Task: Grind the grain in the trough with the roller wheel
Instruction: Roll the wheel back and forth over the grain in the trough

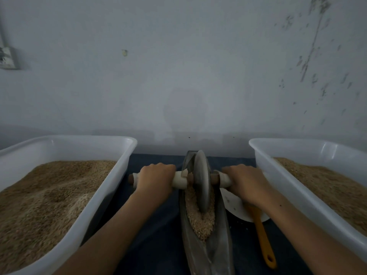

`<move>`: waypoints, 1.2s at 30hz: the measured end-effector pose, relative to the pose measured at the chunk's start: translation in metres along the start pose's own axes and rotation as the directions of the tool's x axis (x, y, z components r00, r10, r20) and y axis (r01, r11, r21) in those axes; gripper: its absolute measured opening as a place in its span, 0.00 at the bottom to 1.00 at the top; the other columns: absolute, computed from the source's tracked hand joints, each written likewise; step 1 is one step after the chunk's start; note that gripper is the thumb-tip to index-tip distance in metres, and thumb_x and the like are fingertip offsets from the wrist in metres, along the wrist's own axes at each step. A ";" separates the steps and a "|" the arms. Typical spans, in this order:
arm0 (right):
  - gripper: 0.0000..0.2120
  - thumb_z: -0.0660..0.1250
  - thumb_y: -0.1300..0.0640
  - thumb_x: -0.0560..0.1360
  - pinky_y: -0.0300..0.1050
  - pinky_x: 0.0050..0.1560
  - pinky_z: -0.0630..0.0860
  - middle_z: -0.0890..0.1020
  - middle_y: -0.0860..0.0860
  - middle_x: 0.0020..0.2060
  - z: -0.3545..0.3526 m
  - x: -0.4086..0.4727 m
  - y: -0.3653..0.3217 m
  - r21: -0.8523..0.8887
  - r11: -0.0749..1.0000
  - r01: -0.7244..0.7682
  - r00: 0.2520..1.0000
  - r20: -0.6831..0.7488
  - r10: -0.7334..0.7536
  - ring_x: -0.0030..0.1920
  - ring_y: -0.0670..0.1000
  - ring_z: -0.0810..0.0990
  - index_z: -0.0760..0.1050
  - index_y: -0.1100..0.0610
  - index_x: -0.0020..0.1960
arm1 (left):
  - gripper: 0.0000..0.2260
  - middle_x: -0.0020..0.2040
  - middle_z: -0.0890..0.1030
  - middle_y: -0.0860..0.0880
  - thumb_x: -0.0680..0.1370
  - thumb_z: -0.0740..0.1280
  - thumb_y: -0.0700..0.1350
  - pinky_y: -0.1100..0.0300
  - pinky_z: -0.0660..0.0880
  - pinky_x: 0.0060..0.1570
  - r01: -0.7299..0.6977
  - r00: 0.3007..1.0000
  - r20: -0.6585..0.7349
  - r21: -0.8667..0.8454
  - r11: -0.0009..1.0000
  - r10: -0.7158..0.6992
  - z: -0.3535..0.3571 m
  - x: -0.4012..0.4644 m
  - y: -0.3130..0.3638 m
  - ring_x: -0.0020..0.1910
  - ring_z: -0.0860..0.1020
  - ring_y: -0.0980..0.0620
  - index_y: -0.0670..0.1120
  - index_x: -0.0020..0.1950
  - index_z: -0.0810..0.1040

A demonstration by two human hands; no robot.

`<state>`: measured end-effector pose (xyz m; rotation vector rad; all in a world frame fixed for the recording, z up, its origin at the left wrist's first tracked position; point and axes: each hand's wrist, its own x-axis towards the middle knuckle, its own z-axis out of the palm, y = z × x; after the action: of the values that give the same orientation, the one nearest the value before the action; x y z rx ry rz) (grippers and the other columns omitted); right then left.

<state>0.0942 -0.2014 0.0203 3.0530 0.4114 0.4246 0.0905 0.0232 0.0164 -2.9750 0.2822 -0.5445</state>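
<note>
Grain (pixel 200 219): coarse, tan, heaped in the trough, banked on both sides of the wheel and thickest on the near side of it.
Trough (pixel 216 253): long, narrow, dark metal, boat-shaped, lying end-on to the viewer on a dark blue cloth (pixel 158 225); far tip close to the wall.
Roller wheel (pixel 202 181): grey disc standing upright on edge in the trough toward its far end, lower rim sunk in the grain.
Axle handle (pixel 179 180): wooden rod through the wheel's centre, crossing the trough; both sides wrapped in pale material.
Left hand (pixel 155 178): left of the wheel, fingers curled over the wrapped handle, gripping it firmly.
Right hand (pixel 245 182): right of the wheel, fingers curled round the other wrapped end, likewise gripping.
Left tub (pixel 111 187): white plastic, left of the trough, holding a deep fill of tan grain.
Right tub (pixel 278 175): white plastic, right of the trough, also holding grain.
White dish (pixel 236 207): just right of the trough, partly hidden under the right wrist; appears to be a shallow plate, view poor.
Orange-handled tool (pixel 263 239): handle runs from the dish toward the viewer; its head is hidden.
</note>
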 end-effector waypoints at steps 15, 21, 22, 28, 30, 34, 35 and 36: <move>0.08 0.70 0.53 0.71 0.41 0.38 0.70 0.78 0.48 0.41 -0.023 -0.001 0.001 0.019 0.999 0.040 0.926 0.375 -0.044 0.42 0.49 0.78 0.76 0.51 0.50 | 0.16 0.48 0.77 0.49 0.73 0.69 0.49 0.59 0.71 0.44 -0.034 0.946 0.323 -0.017 0.999 0.038 -0.018 -0.004 -0.004 0.43 0.74 0.51 0.46 0.58 0.74; 0.01 0.64 0.53 0.75 0.44 0.38 0.69 0.80 0.49 0.43 -0.010 0.000 -0.001 -0.018 0.999 0.033 0.991 0.129 -0.031 0.43 0.51 0.79 0.75 0.48 0.45 | 0.11 0.50 0.78 0.50 0.75 0.66 0.49 0.59 0.68 0.44 0.015 0.982 0.188 -0.025 1.000 -0.010 -0.011 -0.004 -0.001 0.46 0.75 0.51 0.48 0.56 0.73; 0.03 0.63 0.53 0.75 0.44 0.39 0.69 0.80 0.48 0.42 -0.005 0.000 -0.002 -0.010 1.000 0.016 0.998 0.062 -0.015 0.43 0.51 0.79 0.73 0.48 0.43 | 0.10 0.50 0.78 0.50 0.76 0.66 0.49 0.59 0.68 0.44 0.020 0.991 0.132 -0.025 0.999 -0.017 -0.009 -0.004 0.000 0.46 0.75 0.51 0.49 0.55 0.73; 0.02 0.61 0.54 0.76 0.45 0.39 0.67 0.80 0.47 0.44 0.011 0.002 -0.001 -0.019 1.000 -0.007 0.987 -0.161 0.004 0.45 0.52 0.79 0.72 0.49 0.47 | 0.10 0.51 0.78 0.51 0.77 0.65 0.50 0.60 0.67 0.43 0.039 0.997 -0.060 -0.027 0.999 -0.040 -0.001 -0.005 0.003 0.49 0.78 0.51 0.50 0.55 0.70; 0.03 0.62 0.53 0.76 0.44 0.38 0.67 0.80 0.48 0.43 0.008 0.002 0.001 -0.007 1.000 0.001 0.995 -0.096 -0.002 0.44 0.51 0.79 0.70 0.48 0.44 | 0.10 0.51 0.78 0.51 0.77 0.65 0.50 0.60 0.66 0.43 0.038 0.998 -0.039 -0.016 0.999 -0.039 -0.002 -0.006 0.003 0.49 0.78 0.51 0.50 0.56 0.71; 0.02 0.66 0.53 0.73 0.43 0.39 0.70 0.80 0.48 0.43 -0.006 0.001 0.003 0.006 0.999 0.034 0.987 0.154 -0.035 0.44 0.50 0.79 0.74 0.49 0.45 | 0.12 0.52 0.78 0.49 0.76 0.66 0.50 0.59 0.68 0.43 0.011 0.997 0.080 0.040 0.999 -0.014 -0.008 -0.005 0.003 0.50 0.78 0.50 0.48 0.57 0.74; 0.04 0.68 0.53 0.72 0.43 0.39 0.71 0.80 0.48 0.43 -0.010 0.000 0.003 0.018 0.999 0.032 0.973 0.230 -0.035 0.43 0.50 0.78 0.75 0.50 0.47 | 0.12 0.51 0.78 0.49 0.76 0.66 0.50 0.59 0.69 0.43 -0.004 0.993 0.120 0.046 0.999 -0.002 -0.009 -0.005 0.003 0.49 0.78 0.50 0.48 0.57 0.74; 0.05 0.69 0.53 0.72 0.42 0.38 0.70 0.79 0.48 0.42 -0.014 0.000 0.003 0.026 0.999 0.028 0.954 0.296 -0.034 0.43 0.49 0.78 0.74 0.50 0.47 | 0.13 0.50 0.78 0.50 0.75 0.66 0.50 0.59 0.70 0.44 -0.016 0.987 0.160 0.044 0.999 0.009 -0.011 -0.005 0.002 0.48 0.77 0.51 0.48 0.57 0.74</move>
<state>0.0910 -0.2045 0.0334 3.0542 0.4489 -0.0436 0.0816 0.0219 0.0249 -2.9485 0.2703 -0.3045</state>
